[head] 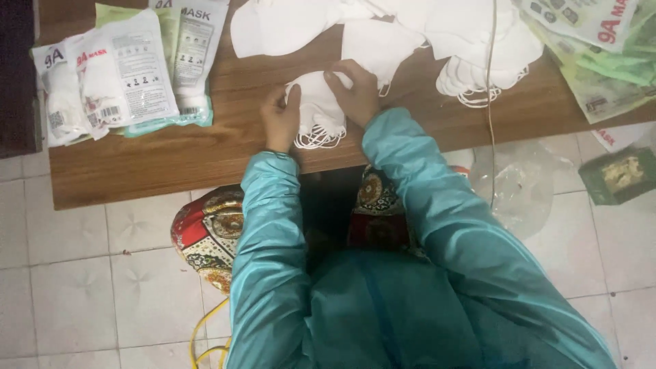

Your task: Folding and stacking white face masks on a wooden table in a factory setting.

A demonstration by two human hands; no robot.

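A small stack of white face masks (318,109) lies on the wooden table (171,154), ear loops hanging toward the near edge. My left hand (280,117) grips the stack's left side. The fingers of my right hand (355,92) press on its top right. Both arms wear teal sleeves.
Packed masks in printed bags (109,72) lie at the table's left. Loose white masks (437,34) pile at the back, more bags (608,61) at the right. A clear plastic bag (519,181) and a green box (618,175) lie on the tiled floor. A patterned cushion (208,236) is below.
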